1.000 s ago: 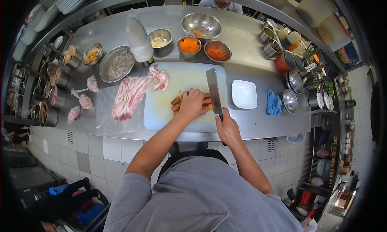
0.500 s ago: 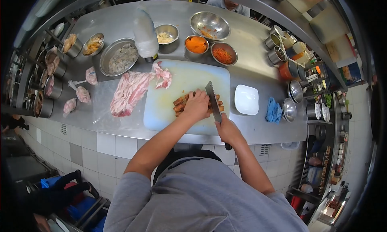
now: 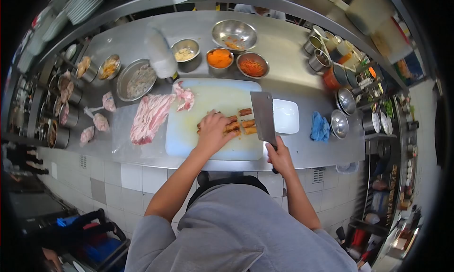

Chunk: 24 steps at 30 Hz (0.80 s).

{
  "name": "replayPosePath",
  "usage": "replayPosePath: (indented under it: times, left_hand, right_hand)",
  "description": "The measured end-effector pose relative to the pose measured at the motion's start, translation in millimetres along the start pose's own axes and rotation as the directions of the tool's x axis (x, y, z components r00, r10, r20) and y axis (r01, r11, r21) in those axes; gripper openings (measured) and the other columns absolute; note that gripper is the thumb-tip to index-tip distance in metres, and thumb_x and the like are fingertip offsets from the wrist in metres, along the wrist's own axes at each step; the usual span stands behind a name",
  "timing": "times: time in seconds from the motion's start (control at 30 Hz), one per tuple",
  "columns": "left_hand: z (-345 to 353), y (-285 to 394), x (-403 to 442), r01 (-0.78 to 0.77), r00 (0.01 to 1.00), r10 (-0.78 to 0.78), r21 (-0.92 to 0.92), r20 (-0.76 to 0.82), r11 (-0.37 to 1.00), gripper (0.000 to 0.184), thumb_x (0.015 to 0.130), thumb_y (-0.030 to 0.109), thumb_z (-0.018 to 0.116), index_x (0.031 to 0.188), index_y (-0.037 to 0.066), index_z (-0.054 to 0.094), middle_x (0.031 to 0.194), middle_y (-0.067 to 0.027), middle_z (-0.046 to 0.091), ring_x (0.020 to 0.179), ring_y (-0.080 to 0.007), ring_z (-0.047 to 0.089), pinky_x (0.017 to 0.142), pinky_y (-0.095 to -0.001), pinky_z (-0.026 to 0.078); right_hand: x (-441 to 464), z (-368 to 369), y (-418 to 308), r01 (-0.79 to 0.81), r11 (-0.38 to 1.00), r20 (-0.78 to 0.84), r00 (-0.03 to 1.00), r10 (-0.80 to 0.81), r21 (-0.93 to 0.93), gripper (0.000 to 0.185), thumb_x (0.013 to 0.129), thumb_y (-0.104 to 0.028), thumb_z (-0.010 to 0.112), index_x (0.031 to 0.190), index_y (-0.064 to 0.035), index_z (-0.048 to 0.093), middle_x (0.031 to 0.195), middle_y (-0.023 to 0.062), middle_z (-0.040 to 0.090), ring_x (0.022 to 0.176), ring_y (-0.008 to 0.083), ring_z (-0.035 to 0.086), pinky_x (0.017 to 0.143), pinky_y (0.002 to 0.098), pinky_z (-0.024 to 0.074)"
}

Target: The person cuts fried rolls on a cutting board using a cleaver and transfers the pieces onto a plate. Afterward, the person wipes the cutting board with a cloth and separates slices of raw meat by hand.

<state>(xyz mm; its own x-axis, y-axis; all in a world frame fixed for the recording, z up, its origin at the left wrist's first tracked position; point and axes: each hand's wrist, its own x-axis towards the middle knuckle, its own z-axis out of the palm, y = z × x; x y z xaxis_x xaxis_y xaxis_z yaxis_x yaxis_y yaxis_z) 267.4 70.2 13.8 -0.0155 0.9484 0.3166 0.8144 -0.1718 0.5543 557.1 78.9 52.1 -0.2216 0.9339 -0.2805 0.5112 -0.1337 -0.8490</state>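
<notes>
My left hand (image 3: 213,130) is curved over several browned fried rolls (image 3: 232,127) on the cutting board (image 3: 215,94), thumb and fingers around them and partly hiding them. To the right of that hand, a few cut roll pieces (image 3: 248,124) lie apart. My right hand (image 3: 281,156) is closed round the handle of a cleaver (image 3: 263,117). Its broad blade face shows above the board's right edge, away from the rolls, and overlaps the view of a white square dish (image 3: 286,117). Raw meat scraps (image 3: 184,98) sit at the board's upper left corner.
Left of the board, sliced raw meat (image 3: 150,118) lies on plastic beside several tied bags (image 3: 100,122). Behind stand a wrapped bottle (image 3: 161,54) and metal bowls, one with shredded carrot (image 3: 252,66). A blue cloth (image 3: 320,127) lies at right. Someone is across the table.
My right hand has moved the cleaver right, off the rolls, and its blade now shows broad side. Cut pieces are exposed. My left hand sits slightly further left on the board. The view has shifted.
</notes>
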Motion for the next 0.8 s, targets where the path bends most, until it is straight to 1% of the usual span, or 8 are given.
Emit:
replayPosePath:
  times: [0.3,0.37,0.43,0.5,0.57,0.63,0.7,0.8]
  left_hand:
    - [-20.0,-6.2,-70.5,0.156,0.975,-0.165,-0.069,-0.15,0.985,0.017,0.084,0.005,0.074,0.1,0.007,0.066,0.121,-0.0117,0.066,0.129,-0.0432,0.053,0.113,-0.0544,0.039]
    - [-13.9,-7.0,-70.0,0.152,0.974,-0.161,-0.066,-0.158,0.986,0.017,0.085,0.006,0.074,0.101,0.007,0.067,0.121,-0.0126,0.066,0.129,-0.0428,0.053,0.112,-0.055,0.039]
    - [-11.3,-8.3,-66.3,0.16,0.97,-0.167,-0.056,-0.175,0.986,0.017,0.085,0.006,0.074,0.102,0.007,0.068,0.122,-0.0135,0.066,0.13,-0.0424,0.053,0.112,-0.0556,0.039]
    - [-10.5,-13.7,-55.4,0.149,0.97,-0.158,-0.061,-0.187,0.987,0.028,0.085,0.01,0.075,0.113,0.007,0.069,0.127,-0.0166,0.064,0.131,-0.0422,0.052,0.113,-0.0547,0.04]
    - [-16.4,-7.6,-44.8,0.221,0.953,-0.223,-0.035,-0.204,0.975,0.04,0.084,0.014,0.078,0.122,0.007,0.066,0.132,-0.0177,0.063,0.132,-0.0425,0.051,0.113,-0.0538,0.04]
    - [-25.3,-16.7,-47.8,0.306,0.927,-0.3,-0.009,-0.227,0.952,0.052,0.084,0.017,0.081,0.132,0.007,0.064,0.138,-0.0189,0.061,0.133,-0.0427,0.051,0.114,-0.0529,0.04]
    - [-38.7,-28.7,-49.5,0.337,0.939,-0.332,0.057,-0.089,0.94,0.086,0.078,0.026,0.088,0.152,0.008,0.049,0.153,-0.0197,0.052,0.137,-0.0429,0.049,0.113,-0.0524,0.042]
    - [-55.2,-24.9,-52.2,0.437,0.89,-0.447,0.11,0.094,0.893,0.104,0.072,0.028,0.093,0.159,0.004,0.04,0.161,-0.0221,0.046,0.14,-0.043,0.048,0.115,-0.0505,0.042]
  right_hand:
    - [-76.3,-96.4,92.9,-0.097,0.968,0.111,0.986,0.125,-0.23,0.034,0.102,-0.025,0.069,0.128,-0.0029,0.063,0.073,0.0083,0.064,0.058,0.0168,0.06,0.057,0.036,0.0502]
    - [-68.3,-94.2,99.2,-0.065,0.942,0.043,0.996,0.084,-0.328,0.029,0.101,-0.025,0.068,0.122,-0.0046,0.065,0.094,0.0235,0.074,0.086,0.0406,0.073,0.074,0.0454,0.0547]
    - [-53.1,-95.5,94.4,-0.068,0.95,0.049,0.995,0.087,-0.305,0.029,0.101,-0.025,0.068,0.121,-0.0042,0.065,0.097,0.0243,0.074,0.092,0.0431,0.072,0.078,0.0463,0.0546]
    - [-34.2,-92.6,95.6,-0.058,0.957,0.066,0.995,0.08,-0.283,0.029,0.101,-0.024,0.068,0.121,-0.0038,0.065,0.101,0.0251,0.074,0.098,0.0456,0.07,0.082,0.0473,0.0544]
    - [-11.9,-87.4,114.4,0.064,0.977,0.022,0.998,-0.061,-0.205,0.031,0.103,-0.025,0.068,0.122,-0.001,0.062,0.076,0.0108,0.066,0.057,0.0184,0.062,0.054,0.0358,0.0499]
    - [5.8,-79.2,124.4,0.136,0.975,0.032,0.991,-0.132,-0.177,0.028,0.103,-0.023,0.068,0.121,-0.0023,0.062,0.074,0.0083,0.064,0.056,0.0165,0.06,0.049,0.0329,0.0496]
    - [16.8,-76.1,110.5,-0.182,0.98,0.141,0.975,0.169,0.087,0.027,0.103,-0.022,0.067,0.123,-0.0048,0.063,0.076,0.0048,0.06,0.055,0.0133,0.058,0.047,0.0305,0.05]
    - [22.4,-56.3,115.8,-0.187,0.968,0.214,0.965,0.149,0.169,0.045,0.103,-0.019,0.067,0.144,-0.0092,0.05,0.081,0.0036,0.058,0.058,0.0114,0.059,0.049,0.0305,0.0527]
